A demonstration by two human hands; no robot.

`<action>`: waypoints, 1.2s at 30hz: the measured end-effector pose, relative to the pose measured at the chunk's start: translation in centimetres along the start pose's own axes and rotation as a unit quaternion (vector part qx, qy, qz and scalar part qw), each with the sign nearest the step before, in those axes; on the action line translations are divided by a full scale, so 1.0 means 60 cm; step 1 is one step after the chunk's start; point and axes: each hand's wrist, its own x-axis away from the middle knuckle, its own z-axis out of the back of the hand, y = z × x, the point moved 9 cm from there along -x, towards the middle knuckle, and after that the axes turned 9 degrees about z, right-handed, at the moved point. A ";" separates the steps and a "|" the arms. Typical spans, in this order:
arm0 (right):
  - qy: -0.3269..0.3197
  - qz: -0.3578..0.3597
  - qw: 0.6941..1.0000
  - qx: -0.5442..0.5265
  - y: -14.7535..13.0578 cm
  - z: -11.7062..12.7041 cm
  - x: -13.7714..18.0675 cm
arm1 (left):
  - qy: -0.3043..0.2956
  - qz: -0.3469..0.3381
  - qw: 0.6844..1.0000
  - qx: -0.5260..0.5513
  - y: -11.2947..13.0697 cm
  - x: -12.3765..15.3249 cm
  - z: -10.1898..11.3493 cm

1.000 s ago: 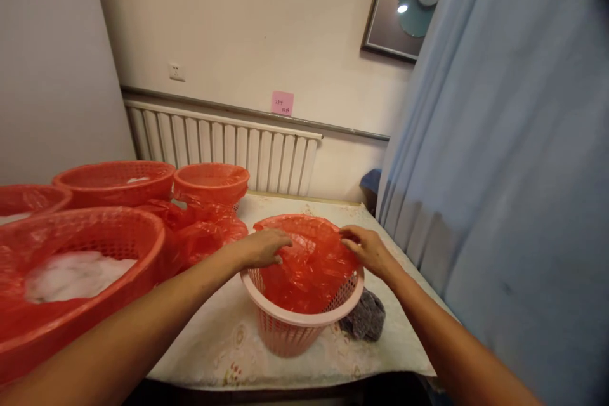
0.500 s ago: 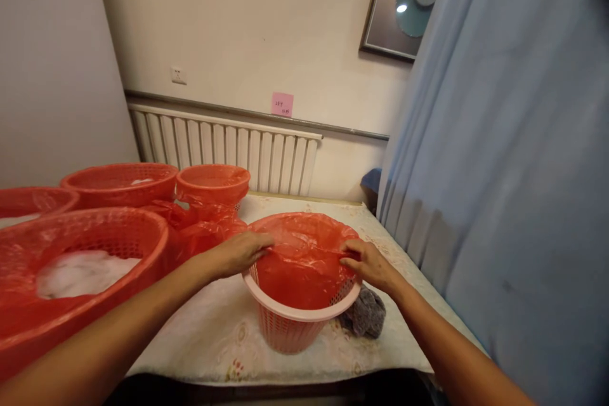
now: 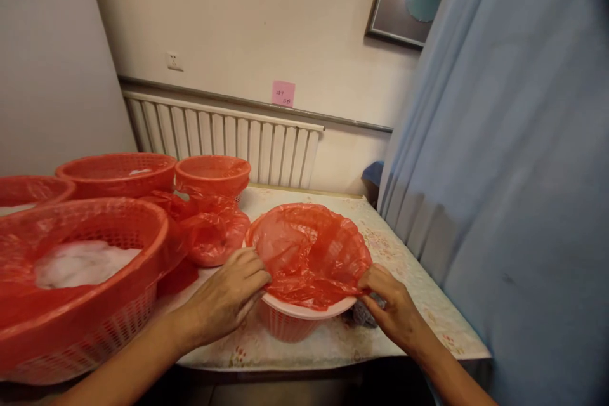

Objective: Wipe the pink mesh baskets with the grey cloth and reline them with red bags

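Observation:
A white plastic basket point(image 3: 291, 325) with slotted sides stands upright near the table's front edge. A thin red plastic bag point(image 3: 311, 254) lines it, folded over the far rim and loose across the near part. At the basket's left side, my left hand point(image 3: 233, 292) pinches the bag's edge between thumb and fingers. On the right side, my right hand point(image 3: 392, 304) grips the bag's edge close to the rim. A grey cloth point(image 3: 365, 314) lies behind the basket's right side, partly hidden by my right hand.
To the left stand several baskets lined with red bags; the nearest basket point(image 3: 80, 323) holds white material point(image 3: 85, 263). A crumpled red bag point(image 3: 216, 235) bulges beside them. The table has a floral cover point(image 3: 404, 266). A radiator point(image 3: 228, 139) is behind, a blue curtain point(image 3: 504, 203) at right.
Both hands have drawn the bag's edge from the middle of the opening toward me and apart, to the basket's near sides. The bag now covers more of the near rim. The view has shifted slightly.

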 end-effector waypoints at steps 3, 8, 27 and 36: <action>0.011 0.012 1.000 0.001 -0.013 -0.008 0.006 | 0.010 -0.008 1.000 -0.009 0.020 -0.002 0.001; 0.028 0.010 0.999 -0.023 -0.020 -0.010 0.009 | 0.054 -0.027 0.998 -0.002 0.037 -0.005 -0.001; 0.080 -0.113 0.988 -0.072 0.030 -0.001 0.009 | 0.018 0.011 0.995 0.096 0.023 -0.024 0.004; 0.099 -0.098 0.990 -0.030 0.024 0.005 0.006 | 0.066 -0.031 0.997 -0.014 0.049 -0.021 -0.001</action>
